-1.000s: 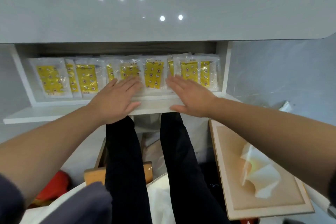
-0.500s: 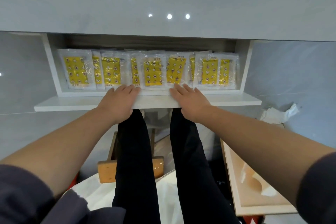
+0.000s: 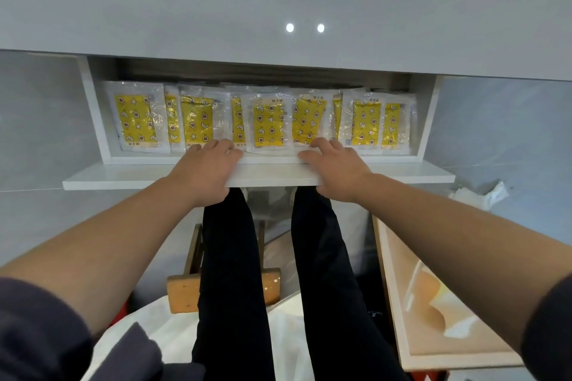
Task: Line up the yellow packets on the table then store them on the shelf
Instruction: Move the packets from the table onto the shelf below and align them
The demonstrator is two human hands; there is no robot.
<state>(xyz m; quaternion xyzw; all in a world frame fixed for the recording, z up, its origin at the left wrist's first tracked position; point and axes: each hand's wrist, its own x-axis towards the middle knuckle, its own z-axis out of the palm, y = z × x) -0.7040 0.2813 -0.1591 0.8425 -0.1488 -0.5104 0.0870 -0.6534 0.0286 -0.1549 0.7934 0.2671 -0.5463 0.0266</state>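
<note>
Nearest, the person's dark-trousered legs [image 3: 235, 272] hang before a wooden stool [image 3: 182, 294], with a bench [image 3: 399, 303] at the right. Beyond them the left hand [image 3: 204, 172] and right hand [image 3: 337, 170] rest palm-down on the front lip of the shelf [image 3: 408, 175]. Each has its fingers laid close together and holds nothing.

The left fingers [image 3: 221, 145] and right fingers [image 3: 323, 145] reach the near ends of the yellow packets [image 3: 198, 122]. These fill the shelf in a left-to-right row just beyond the fingertips, long axes running away from the hands. The middle packet [image 3: 268, 124] lies between the hands, equally near both. The tilted packet [image 3: 309, 119] sits just beyond the right fingers, so straightening it looks like that hand's job.

Several packets show only as slivers behind neighbours, so the count is unclear. Whether they lie flat or lean back I cannot tell.
</note>
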